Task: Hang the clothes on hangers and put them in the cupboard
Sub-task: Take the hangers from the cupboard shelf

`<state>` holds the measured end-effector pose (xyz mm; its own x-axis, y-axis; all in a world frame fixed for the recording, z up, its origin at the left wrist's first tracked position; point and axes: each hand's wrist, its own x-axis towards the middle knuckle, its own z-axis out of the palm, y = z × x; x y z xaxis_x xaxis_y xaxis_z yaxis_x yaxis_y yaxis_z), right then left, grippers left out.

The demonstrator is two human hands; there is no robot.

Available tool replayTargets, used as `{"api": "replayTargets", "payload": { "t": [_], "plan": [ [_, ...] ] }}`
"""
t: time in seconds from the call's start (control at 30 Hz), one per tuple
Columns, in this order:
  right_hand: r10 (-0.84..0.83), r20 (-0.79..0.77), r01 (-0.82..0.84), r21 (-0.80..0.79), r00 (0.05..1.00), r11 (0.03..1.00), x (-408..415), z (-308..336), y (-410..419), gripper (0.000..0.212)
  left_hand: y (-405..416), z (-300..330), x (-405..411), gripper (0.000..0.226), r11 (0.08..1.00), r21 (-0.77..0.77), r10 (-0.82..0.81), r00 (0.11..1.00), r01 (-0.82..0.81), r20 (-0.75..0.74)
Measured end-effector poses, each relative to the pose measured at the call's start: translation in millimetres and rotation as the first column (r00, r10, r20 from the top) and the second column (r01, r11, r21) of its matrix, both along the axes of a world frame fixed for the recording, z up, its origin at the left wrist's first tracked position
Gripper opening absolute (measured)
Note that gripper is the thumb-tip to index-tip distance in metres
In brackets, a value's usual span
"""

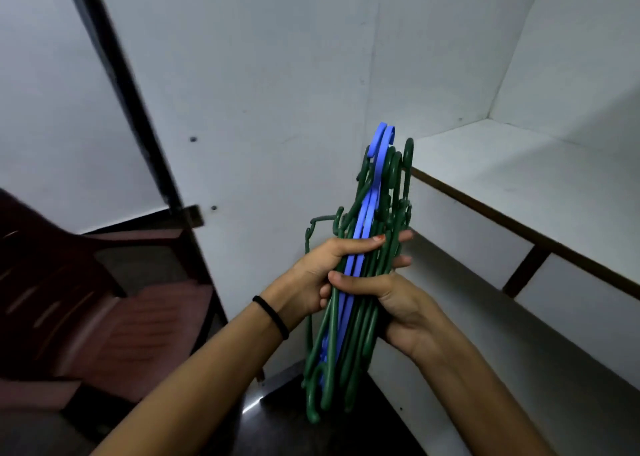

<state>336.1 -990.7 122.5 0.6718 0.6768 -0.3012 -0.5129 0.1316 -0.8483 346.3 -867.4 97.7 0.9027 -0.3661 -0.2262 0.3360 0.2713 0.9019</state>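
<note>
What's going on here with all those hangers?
A person holds a bundle of hangers in both hands, standing at an open white cupboard. The left hand and the right hand both grip the bundle around its middle, hooks pointing up. Most hangers are green, a couple blue. No clothes are in view. A dark red chair stands to the left.

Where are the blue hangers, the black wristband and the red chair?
blue hangers [377,178], head view, on the upper neck.
black wristband [272,315], head view, on the band's middle.
red chair [138,320], head view, on the seat.
</note>
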Motion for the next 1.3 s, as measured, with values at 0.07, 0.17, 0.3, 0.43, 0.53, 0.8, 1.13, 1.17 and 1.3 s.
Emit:
{"api": "replayTargets", "payload": {
  "t": [0.07, 0.17, 0.3, 0.43, 0.53, 0.8, 1.13, 1.17, 1.3],
  "plan": [
    [0.056, -0.032, -0.056, -0.007, 0.998, 0.998, -31.8, -7.0, 20.5, 0.015, 20.1, -10.1, -34.6, 0.046, 0.998, -0.039, 0.058, 0.998, -0.059, -0.036],
    [0.156, -0.044, -0.155, 0.015, 0.987, 0.988, -74.3, -18.5, 52.1, 0.028, 49.1, -20.4, -89.3, 0.037, 0.967, -0.141, 0.200, 0.975, -0.213, -0.100],
    [0.274, -0.127, -0.285, -0.074, 0.953, 0.956, -133.5, -26.4, 94.2, 0.022, 84.5, -28.1, -170.0, 0.032, 0.900, -0.194, 0.364, 0.918, -0.390, -0.160],
    [0.407, -0.162, -0.423, -0.085, 0.899, 0.902, -180.2, -34.6, 128.5, 0.022, 114.1, -39.7, -239.3, 0.034, 0.825, -0.132, 0.509, 0.823, -0.550, -0.253],
    [0.546, -0.222, -0.576, -0.102, 0.808, 0.811, -207.0, -48.0, 151.0, 0.015, 131.6, -49.7, -288.4, 0.041, 0.777, 0.017, 0.601, 0.733, -0.629, -0.318],
    [0.784, -0.372, -0.867, -0.170, 0.497, 0.469, -278.9, -75.5, 221.9, 0.014, 156.6, -76.1, -398.6, 0.034, 0.310, 0.080, 0.849, 0.238, -0.947, -0.471],
    [0.932, -0.343, -0.958, -0.285, 0.113, 0.011, -367.1, -85.4, 306.2, 0.013, 183.5, -78.5, -516.6, 0.017, -0.047, 0.057, 0.911, -0.066, -0.997, -0.407],
    [0.940, -0.334, -0.959, -0.283, 0.071, -0.028, -373.4, -85.3, 313.3, 0.011, 185.2, -76.4, -524.8, 0.019, -0.068, 0.036, 0.919, -0.076, -0.997, -0.386],
    [0.943, -0.323, -0.951, -0.262, -0.074, -0.164, -395.4, -89.5, 337.9, 0.015, 186.1, -68.0, -552.1, 0.021, -0.148, 0.032, 0.915, -0.149, -0.988, -0.375]
  ]
}}
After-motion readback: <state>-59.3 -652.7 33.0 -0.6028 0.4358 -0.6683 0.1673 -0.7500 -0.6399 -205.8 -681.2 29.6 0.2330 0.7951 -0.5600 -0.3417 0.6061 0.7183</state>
